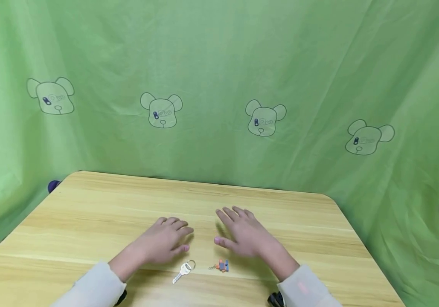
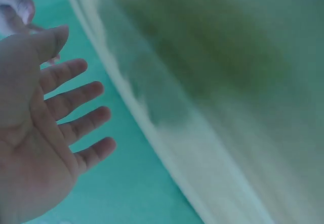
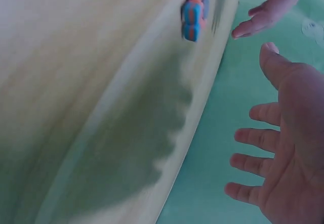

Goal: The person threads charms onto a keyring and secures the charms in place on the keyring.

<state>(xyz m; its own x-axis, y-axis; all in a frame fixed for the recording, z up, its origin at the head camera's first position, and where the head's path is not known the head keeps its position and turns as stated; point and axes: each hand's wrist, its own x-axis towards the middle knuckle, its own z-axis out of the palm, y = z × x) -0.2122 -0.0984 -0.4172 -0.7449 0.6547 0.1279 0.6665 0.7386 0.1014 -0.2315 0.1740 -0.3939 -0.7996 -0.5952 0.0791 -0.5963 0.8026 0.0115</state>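
Observation:
A silver key (image 1: 182, 271) on a split ring lies on the wooden table, nearest my left hand (image 1: 163, 241). To its right is a small orange and blue figure charm (image 1: 222, 265) with a short chain, apart from the key. My right hand (image 1: 248, 234) hovers beyond and to the right of the charm. Both hands are palm down with fingers spread, holding nothing. In the right wrist view the charm (image 3: 193, 15) shows near the top, and the right palm (image 3: 298, 148) is bare. The left wrist view shows the left palm (image 2: 35, 128) bare too.
The light wooden table (image 1: 88, 221) has rounded far corners. A green curtain (image 1: 211, 51) with printed bear heads hangs behind and around it. A dark purple round object (image 1: 53, 186) shows past the table's far left edge.

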